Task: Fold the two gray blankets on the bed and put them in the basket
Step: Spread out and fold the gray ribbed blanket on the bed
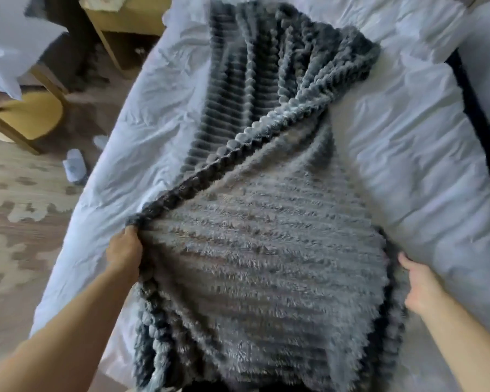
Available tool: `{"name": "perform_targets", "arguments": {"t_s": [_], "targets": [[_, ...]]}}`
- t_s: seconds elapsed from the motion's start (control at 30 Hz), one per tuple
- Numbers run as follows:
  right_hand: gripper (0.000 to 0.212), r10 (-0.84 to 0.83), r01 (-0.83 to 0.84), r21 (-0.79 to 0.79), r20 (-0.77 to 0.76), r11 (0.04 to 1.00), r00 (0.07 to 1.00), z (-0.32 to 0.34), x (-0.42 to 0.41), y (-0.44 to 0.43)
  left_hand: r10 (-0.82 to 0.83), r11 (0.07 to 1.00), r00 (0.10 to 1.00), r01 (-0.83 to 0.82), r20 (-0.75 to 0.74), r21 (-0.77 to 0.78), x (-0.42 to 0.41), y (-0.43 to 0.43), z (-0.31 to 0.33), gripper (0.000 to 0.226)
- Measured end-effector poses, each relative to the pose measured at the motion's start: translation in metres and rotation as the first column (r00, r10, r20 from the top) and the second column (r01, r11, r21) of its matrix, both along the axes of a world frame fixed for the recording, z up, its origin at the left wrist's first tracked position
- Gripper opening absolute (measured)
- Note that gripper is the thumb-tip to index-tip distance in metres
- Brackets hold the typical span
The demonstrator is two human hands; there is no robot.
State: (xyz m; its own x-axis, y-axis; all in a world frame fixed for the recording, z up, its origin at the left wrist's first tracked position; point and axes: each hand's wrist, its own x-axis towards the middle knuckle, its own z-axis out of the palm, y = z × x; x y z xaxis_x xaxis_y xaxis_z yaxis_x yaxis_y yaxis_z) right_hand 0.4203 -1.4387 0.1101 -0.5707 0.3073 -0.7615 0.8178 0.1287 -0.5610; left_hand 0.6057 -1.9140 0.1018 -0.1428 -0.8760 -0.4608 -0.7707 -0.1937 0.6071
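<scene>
The blanket (266,236) lies on the bed (408,142), its long axis running away from me, ribs crosswise, near half lifted. My left grip (125,250) pinches the near left corner. My right grip (420,284) sits at the right edge, fingers buried in the pile, so I cannot tell its closure. I'd hold both corners level and taut, then carry them straight to the far edge.
</scene>
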Motion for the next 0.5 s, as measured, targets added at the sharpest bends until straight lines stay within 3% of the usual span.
{"name": "perform_targets", "arguments": {"t_s": [0.03, 0.1, 0.17, 0.23, 0.33, 0.4, 0.5], "targets": [[0.044, 0.039, -0.035, 0.109, -0.033, 0.993, 0.999, 0.006, 0.008, 0.007, 0.057, 0.998, 0.998, -0.057, -0.015, 0.019, 0.007, 0.001, 0.014, 0.053], [0.046, 0.149, -0.103, 0.362, -0.102, 0.927, 0.984, 0.019, 0.020, 0.012, 0.193, 0.958, 0.966, -0.149, -0.169, 0.244, 0.015, 0.007, 0.034, 0.045], [0.039, 0.237, -0.143, 0.427, -0.176, 0.893, 0.955, 0.037, 0.024, 0.005, 0.200, 0.861, 0.951, -0.054, -0.238, 0.506, 0.021, 0.014, 0.053, 0.033], [0.034, 0.374, -0.251, 0.411, -0.253, 0.876, 0.892, 0.056, 0.016, -0.002, -0.092, 0.759, 0.981, 0.178, -0.168, 0.626, 0.024, 0.017, 0.078, 0.046], [0.040, 0.602, -0.495, 0.376, -0.263, 0.784, 0.754, 0.080, 0.003, -0.010, -0.482, 0.527, 0.855, 0.459, -0.194, 0.715, 0.023, 0.023, 0.112, 0.050], [0.029, 0.715, -0.626, 0.372, -0.182, 0.686, 0.675, 0.091, 0.008, -0.013, -0.527, 0.539, 0.816, 0.538, -0.239, 0.648, 0.015, 0.026, 0.127, 0.045], [0.034, 0.828, -0.732, 0.511, 0.069, 0.450, 0.557, 0.090, 0.014, -0.008, -0.479, 0.705, 0.830, 0.558, -0.287, 0.437, -0.001, 0.032, 0.136, 0.043]]}}
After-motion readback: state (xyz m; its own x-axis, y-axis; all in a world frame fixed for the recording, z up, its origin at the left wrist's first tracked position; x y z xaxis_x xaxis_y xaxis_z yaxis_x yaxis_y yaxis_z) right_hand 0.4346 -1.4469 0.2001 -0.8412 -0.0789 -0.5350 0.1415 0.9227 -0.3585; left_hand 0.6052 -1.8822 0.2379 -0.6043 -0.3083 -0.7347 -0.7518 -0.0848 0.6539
